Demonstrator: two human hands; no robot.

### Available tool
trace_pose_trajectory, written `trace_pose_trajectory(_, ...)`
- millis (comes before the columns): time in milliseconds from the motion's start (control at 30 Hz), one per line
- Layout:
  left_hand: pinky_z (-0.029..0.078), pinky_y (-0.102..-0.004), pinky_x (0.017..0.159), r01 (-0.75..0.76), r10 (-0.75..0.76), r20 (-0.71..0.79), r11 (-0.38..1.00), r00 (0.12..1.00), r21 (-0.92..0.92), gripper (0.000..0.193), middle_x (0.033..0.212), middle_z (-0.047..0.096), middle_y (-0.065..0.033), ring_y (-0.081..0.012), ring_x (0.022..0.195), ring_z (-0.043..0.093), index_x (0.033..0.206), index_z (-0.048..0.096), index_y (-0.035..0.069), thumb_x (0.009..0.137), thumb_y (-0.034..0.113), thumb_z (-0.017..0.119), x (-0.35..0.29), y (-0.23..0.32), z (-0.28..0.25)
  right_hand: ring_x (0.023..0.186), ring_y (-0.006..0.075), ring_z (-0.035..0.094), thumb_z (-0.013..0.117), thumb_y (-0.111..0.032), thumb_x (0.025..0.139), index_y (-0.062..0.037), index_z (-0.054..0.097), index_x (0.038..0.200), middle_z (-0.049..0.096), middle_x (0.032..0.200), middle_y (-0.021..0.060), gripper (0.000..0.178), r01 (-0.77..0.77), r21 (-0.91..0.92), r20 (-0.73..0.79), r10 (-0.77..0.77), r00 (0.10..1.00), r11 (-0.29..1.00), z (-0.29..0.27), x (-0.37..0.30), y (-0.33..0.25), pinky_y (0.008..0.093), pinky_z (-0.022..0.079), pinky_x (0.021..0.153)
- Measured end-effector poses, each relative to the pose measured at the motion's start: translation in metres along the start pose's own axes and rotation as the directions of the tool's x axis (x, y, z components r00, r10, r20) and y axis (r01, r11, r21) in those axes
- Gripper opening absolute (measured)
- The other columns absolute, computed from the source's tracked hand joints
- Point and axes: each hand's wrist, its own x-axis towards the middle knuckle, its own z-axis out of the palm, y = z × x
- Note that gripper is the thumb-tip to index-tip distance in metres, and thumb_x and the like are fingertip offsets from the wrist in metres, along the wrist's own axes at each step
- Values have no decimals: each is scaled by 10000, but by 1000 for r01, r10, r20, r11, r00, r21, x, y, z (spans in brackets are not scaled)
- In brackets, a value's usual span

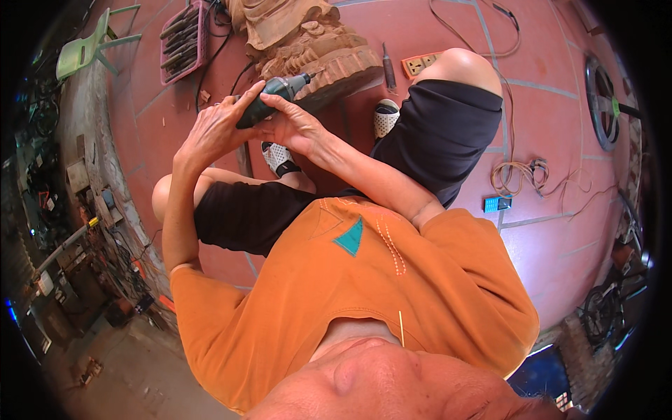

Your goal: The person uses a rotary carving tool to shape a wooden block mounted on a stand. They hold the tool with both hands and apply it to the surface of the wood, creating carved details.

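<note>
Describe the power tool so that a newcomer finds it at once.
Find the large brown carving at the picture's top. By its lower edge, the left hand and right hand hold the power tool. It is thick and dark green, unlike the thin tool on the floor.

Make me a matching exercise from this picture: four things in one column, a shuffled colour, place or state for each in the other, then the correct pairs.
1. power tool
2. basket
3. chair
4. power strip

A. pink, with long dark tools inside
B. orange, lying on the floor
C. held between left hand and right hand
D. light green, at the picture's upper left

Pairs: 1-C, 2-A, 3-D, 4-B
</note>
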Motion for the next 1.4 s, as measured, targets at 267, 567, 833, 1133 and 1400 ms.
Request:
trace_pose_trajectory(267, 520, -470, 760, 1, 0, 32, 1000, 999, -23, 868, 965, 630, -199, -389, 874, 662, 1533, 364, 274, 779, 360, 787, -2, 5, -4, 1035, 216, 655, 756, -256, 881, -156, 572, 1215, 662, 1105, 67, 394, -3, 26, -8, 3, 1000, 1000, 7, -10, 2, 438, 513, 905)
trace_pose_trajectory(567, 508, -472, 735, -10, 12, 43, 999, 999, -49, 889, 926, 612, -190, -383, 840, 661, 1533, 364, 285, 761, 354, 799, -4, 2, -3, 1054, 210, 651, 754, -262, 883, -161, 583, 1207, 667, 1113, 46, 380, 10, 22, -34, -9, 999, 1000, 11, -17, 7, 436, 517, 915)
trace_pose_trajectory(833, 497, -468, 722, -30, 31, 33, 998, 999, -50, 886, 904, 600, -183, -381, 836, 651, 1532, 365, 291, 761, 340, 799, -5, 2, -2, 1072, 199, 631, 766, -247, 877, -189, 593, 1199, 666, 1128, 38, 370, -6, 51, -34, 7, 999, 999, 9, -17, 8, 433, 514, 870)
trace_pose_trajectory(1133, 507, -469, 732, -27, 26, -22, 999, 999, -39, 894, 933, 621, -188, -391, 835, 659, 1527, 375, 258, 748, 329, 806, -3, 1, 0, 1057, 219, 650, 767, -253, 877, -160, 590, 1202, 673, 1138, 53, 382, 6, 22, 0, -6, 1000, 1000, 2, -6, 4, 437, 521, 871)
trace_pose_trajectory(1400, 512, -465, 731, -20, 19, -69, 1000, 997, -17, 930, 919, 625, -179, -386, 837, 655, 1533, 364, 271, 725, 291, 825, 0, -4, 6, 1039, 228, 671, 761, -262, 878, -148, 587, 1204, 680, 1122, 61, 386, -2, 21, 6, 2, 1000, 1000, -2, 3, 1, 439, 518, 888)
